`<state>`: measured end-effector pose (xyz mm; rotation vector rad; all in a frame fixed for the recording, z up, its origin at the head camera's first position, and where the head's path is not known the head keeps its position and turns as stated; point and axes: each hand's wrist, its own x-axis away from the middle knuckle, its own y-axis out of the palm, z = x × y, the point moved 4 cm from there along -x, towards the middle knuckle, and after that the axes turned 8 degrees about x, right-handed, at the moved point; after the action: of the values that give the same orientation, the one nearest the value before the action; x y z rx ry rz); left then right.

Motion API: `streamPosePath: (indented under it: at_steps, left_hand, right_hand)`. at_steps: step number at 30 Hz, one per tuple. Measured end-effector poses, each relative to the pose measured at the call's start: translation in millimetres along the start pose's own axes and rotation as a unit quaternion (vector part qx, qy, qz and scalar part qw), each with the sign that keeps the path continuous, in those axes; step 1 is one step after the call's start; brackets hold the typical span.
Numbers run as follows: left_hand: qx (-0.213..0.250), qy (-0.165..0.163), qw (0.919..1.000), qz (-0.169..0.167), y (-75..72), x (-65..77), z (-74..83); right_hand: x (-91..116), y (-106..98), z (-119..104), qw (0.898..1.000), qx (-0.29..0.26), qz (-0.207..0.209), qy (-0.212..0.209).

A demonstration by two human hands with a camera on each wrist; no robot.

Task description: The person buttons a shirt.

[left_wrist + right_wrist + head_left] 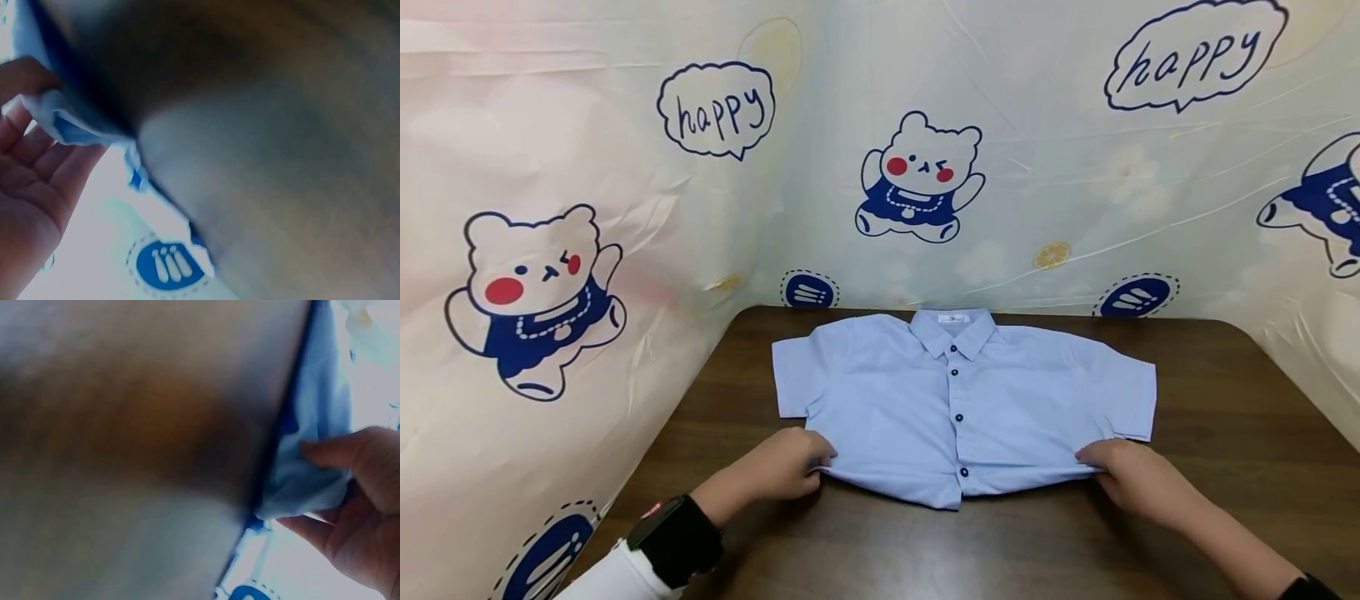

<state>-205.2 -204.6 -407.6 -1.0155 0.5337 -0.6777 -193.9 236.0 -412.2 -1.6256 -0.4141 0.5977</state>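
Dark brown table (880, 550), and only the head view gets the whole shirt (917, 408) on it: pale blue, short sleeves (793, 379) spread, front lightly creased. Left hand (790, 462) and right hand (1127, 471), well apart, each pinch the near edge; wrist views add their palms (25, 219). Collar (934, 337) at the far side, dark buttons (958, 417) below.

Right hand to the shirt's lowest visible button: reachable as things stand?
Likely yes, after letting go: the right hand pinches the near edge of the blue shirt, but nothing covers the lowest visible button or blocks the way.
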Motion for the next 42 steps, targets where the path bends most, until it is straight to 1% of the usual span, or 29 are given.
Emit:
streamPosePath:
  at_steps: [2,4,6,8,10,12,13,14,15,17,19,21,23,24,25,26,29,31,32,34,36,38,40,42]
  left_hand:
    - [0.061,-0.009,0.9981,-0.002,-8.9,4.1,1.7]
    - [0.135,-0.020,0.9906,-0.007,-19.9,7.9,3.9]
    - [0.206,-0.023,0.9782,-0.012,-33.0,10.8,6.9]
    - [0.257,-0.020,0.9662,-0.011,-47.3,12.3,10.1]
    - [0.292,-0.017,0.9563,-0.004,-61.7,11.4,12.3]
    - [0.312,-0.019,0.9497,0.013,-75.4,8.1,12.6]
    - [0.316,-0.025,0.9483,0.025,-82.0,5.4,12.0]
    - [0.318,-0.033,0.9469,0.038,-88.3,2.2,10.7]
    - [0.319,-0.050,0.9449,0.055,-94.1,-1.7,7.9]
    - [0.309,-0.091,0.9422,0.091,-103.9,-11.7,-0.1]
    - [0.292,-0.131,0.9391,0.126,-110.6,-24.5,-10.7]
    - [0.261,-0.166,0.9378,0.157,-113.8,-39.4,-23.8]
    - [0.227,-0.188,0.9398,0.173,-114.0,-55.0,-37.8]
    - [0.210,-0.194,0.9414,0.179,-113.1,-62.8,-45.2]
    - [0.189,-0.206,0.9428,0.181,-111.5,-70.5,-53.3]
    - [0.176,-0.222,0.9416,0.183,-109.2,-77.7,-61.0]
    - [0.148,-0.260,0.9353,0.189,-98.2,-96.9,-84.7]
    - [0.124,-0.283,0.9316,0.192,-89.4,-106.3,-98.0]
    - [0.112,-0.289,0.9311,0.192,-84.2,-109.8,-103.5]
    - [0.086,-0.302,0.9315,0.184,-74.2,-115.2,-111.5]
    - [0.070,-0.320,0.9296,0.170,-64.2,-118.6,-116.4]
    - [0.067,-0.340,0.9254,0.153,-54.9,-121.2,-119.6]
    - [0.075,-0.362,0.9184,0.141,-48.3,-122.7,-121.7]
    - [0.075,-0.376,0.9139,0.135,-45.1,-123.9,-123.4]
  right_hand:
    - [3,-7,4,0.999,-0.044,-0.001,-0.018]
    - [6,-17,9,0.994,-0.102,-0.001,-0.038]
    - [8,-29,14,0.983,-0.178,-0.005,-0.055]
    - [9,-42,19,0.964,-0.255,-0.010,-0.069]
    - [8,-55,22,0.944,-0.319,-0.012,-0.080]
    - [5,-66,27,0.931,-0.356,-0.009,-0.077]
    - [3,-71,30,0.930,-0.362,-0.003,-0.069]
    - [1,-75,33,0.931,-0.361,0.001,-0.053]
    - [-3,-78,37,0.935,-0.352,0.007,-0.034]
    - [-12,-83,47,0.943,-0.332,0.008,0.025]
    - [-26,-84,57,0.944,-0.315,-0.004,0.093]
    - [-42,-81,68,0.946,-0.287,-0.013,0.148]
    - [-60,-75,78,0.944,-0.275,-0.020,0.180]
    - [-69,-71,83,0.945,-0.265,-0.017,0.189]
    - [-77,-67,87,0.947,-0.253,-0.013,0.197]
    - [-85,-62,91,0.947,-0.249,-0.007,0.202]
    - [-106,-46,101,0.943,-0.245,0.005,0.226]
    - [-118,-34,106,0.937,-0.245,0.013,0.247]
    - [-123,-28,109,0.936,-0.240,0.015,0.256]
    - [-131,-15,114,0.939,-0.213,0.014,0.269]
    - [-135,-2,118,0.940,-0.193,0.006,0.282]
    - [-136,8,122,0.942,-0.166,-0.011,0.291]
    - [-137,16,124,0.940,-0.157,-0.030,0.303]
    - [-138,20,125,0.938,-0.151,-0.042,0.308]
